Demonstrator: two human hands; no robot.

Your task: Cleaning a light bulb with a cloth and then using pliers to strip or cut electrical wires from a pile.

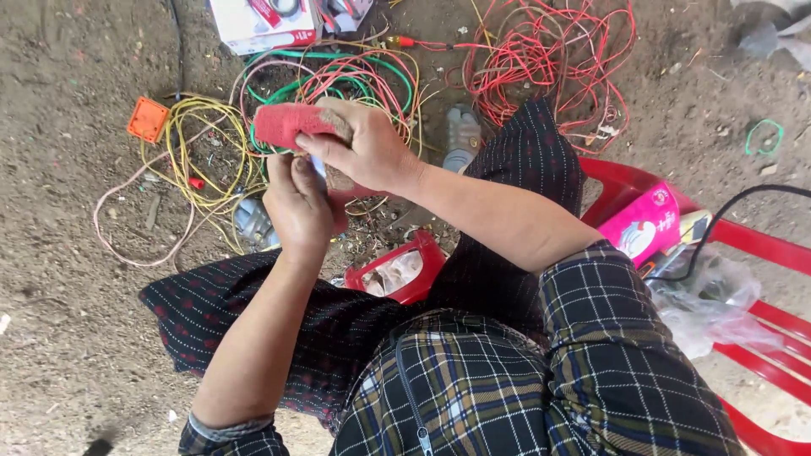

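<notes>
While the right hand (365, 145) grips a reddish, cloth-wrapped pad or block (287, 124) from above, thumb and fingers clamped along its edge, the left hand (297, 203) comes up from below and is closed just under it, the fingertips pinching at something too small to make out. The two hands meet in front of the person's knees, above the dirt ground (68, 253).

To do this step well, the right hand's hold should probably stay firm and level so the left can work at the underside without the pad twisting; keeping both hands close to the body looks the steadier choice.

Beneath the hands lies a tangle of yellow wire (190, 148), with green wire (296, 80) and pink strands beside it, and a larger heap of red wire (549, 67) further right. An orange junction box (148, 119) sits to the left of the yellow coils. A red open container (397, 268) rests between the knees, and a red plastic chair (760, 245) at the right carries a pink packet (644, 221) and a clear bag (710, 304).
</notes>
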